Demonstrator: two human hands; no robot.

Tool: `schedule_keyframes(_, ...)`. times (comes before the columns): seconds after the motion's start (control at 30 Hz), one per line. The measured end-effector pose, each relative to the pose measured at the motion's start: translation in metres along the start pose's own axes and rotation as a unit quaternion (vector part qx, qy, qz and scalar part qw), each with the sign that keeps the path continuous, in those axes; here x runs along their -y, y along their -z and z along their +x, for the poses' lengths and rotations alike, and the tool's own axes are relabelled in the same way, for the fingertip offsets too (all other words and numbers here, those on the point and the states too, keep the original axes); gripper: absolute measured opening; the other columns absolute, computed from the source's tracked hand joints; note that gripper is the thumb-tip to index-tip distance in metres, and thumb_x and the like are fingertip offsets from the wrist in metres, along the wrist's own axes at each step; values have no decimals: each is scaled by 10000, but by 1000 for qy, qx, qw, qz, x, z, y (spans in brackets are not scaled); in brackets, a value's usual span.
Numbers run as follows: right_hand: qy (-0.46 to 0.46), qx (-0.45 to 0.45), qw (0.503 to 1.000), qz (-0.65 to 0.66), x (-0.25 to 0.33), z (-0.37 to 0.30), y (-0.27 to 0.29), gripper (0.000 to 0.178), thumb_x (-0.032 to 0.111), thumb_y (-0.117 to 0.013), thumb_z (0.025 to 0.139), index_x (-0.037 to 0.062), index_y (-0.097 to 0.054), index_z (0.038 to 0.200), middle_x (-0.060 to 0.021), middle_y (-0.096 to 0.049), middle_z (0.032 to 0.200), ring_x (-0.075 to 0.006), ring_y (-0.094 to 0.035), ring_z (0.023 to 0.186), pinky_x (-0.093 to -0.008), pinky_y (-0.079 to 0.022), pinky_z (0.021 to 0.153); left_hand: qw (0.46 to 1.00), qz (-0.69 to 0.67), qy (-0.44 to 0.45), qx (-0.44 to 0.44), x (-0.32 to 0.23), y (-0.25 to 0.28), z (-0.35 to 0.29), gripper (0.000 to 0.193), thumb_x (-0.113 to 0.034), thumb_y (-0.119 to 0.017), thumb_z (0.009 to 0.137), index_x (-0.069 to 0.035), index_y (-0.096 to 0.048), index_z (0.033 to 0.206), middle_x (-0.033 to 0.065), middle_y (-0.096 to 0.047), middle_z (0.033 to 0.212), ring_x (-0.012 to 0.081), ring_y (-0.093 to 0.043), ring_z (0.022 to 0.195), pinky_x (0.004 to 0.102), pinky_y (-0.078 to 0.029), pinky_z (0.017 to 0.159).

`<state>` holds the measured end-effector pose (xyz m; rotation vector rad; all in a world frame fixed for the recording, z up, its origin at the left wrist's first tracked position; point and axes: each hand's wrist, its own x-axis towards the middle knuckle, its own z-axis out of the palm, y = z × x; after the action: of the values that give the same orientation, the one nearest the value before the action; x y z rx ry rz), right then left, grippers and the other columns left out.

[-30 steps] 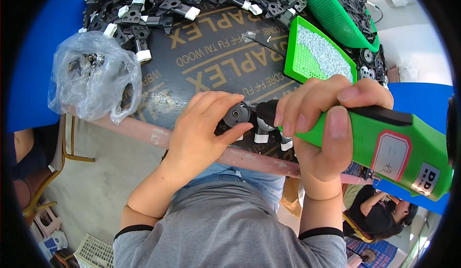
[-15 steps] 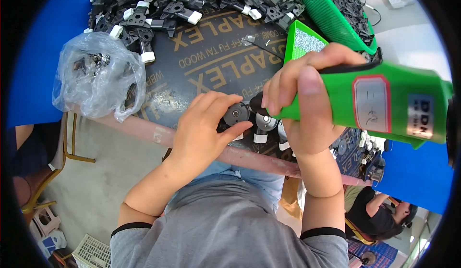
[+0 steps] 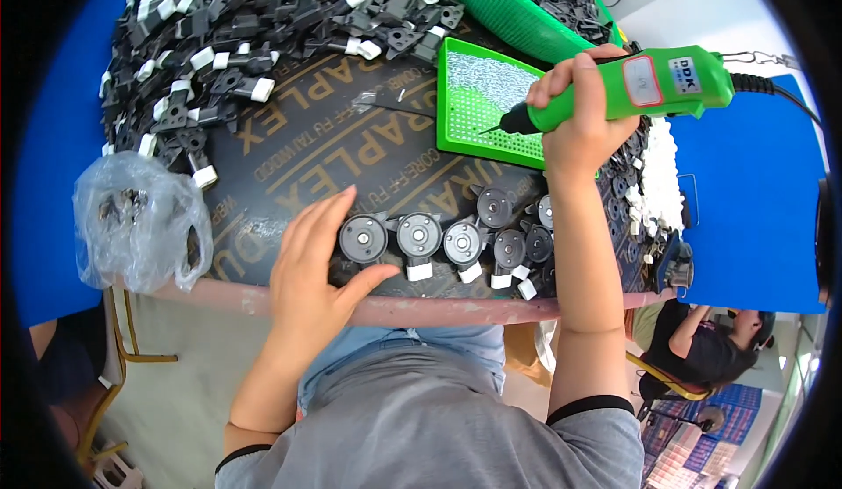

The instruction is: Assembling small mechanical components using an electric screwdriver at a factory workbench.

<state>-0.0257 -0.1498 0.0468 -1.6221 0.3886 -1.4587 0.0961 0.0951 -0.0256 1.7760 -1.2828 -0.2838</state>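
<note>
My right hand [image 3: 586,112] is closed around a green electric screwdriver [image 3: 653,81]. The screwdriver's black nose and thin bit point left and down over a green perforated tray [image 3: 474,142], which holds many small silvery screws [image 3: 491,79]. Near the table's front edge, my left hand [image 3: 311,248] rests with fingers and thumb spread beside a round black part [image 3: 363,238]; whether it touches the part I cannot tell. To the right of that part stand several similar round parts, such as one with a white tab [image 3: 419,236].
Black parts with white ends [image 3: 202,46] lie heaped along the far left. A clear plastic bag [image 3: 140,221] with small metal pieces sits at the left edge. Behind the tray is a green basket [image 3: 517,15] of black pieces. Another person [image 3: 702,344] sits at the right.
My right hand has carried the screwdriver from the round part beside my left hand up to the screw tray. My left hand's fingers have spread wider. The whole view has shifted.
</note>
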Motion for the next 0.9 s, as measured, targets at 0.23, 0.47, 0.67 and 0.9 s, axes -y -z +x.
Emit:
schedule_keyframes(0.23,-1,8,1000,-6,-8,-4,3,162,15,-531,910,-5,-482,1063,-107,-508,649,-196,-496,483,-358,-465,477,1000,26,-16,-5,2,-4,-3,650,-218,-853,695,-36,-601,1266,147,-638,1184,343,-586,1109,422,-477,932)
schedule_keyframes(0.47,-3,-3,1000,1,-6,-4,1,184,23,-537,912,-2,-479,1084,-100,-498,656,-196,-499,498,-360,-469,491,999,34,-11,-16,1,-5,-3,629,-134,-845,670,-43,-617,1249,131,-654,1189,320,-602,1111,400,-469,952)
schedule_keyframes(0.67,-17,56,981,187,58,-6,-10,204,73,-524,950,44,-433,1130,-116,-497,654,-211,-497,492,-363,-475,483,999,-10,30,-25,-1,3,-2,577,-180,-846,682,-48,-638,1203,134,-662,1163,319,-607,1099,393,-475,939)
schedule_keyframes(0.9,-47,272,950,144,78,-60,-60,216,181,-536,993,119,-425,1167,-81,-503,694,-188,-509,553,-350,-482,504,999,-30,19,-26,7,-2,-3,499,-252,-836,717,-55,-658,1139,133,-670,1096,333,-599,1087,414,-486,928)
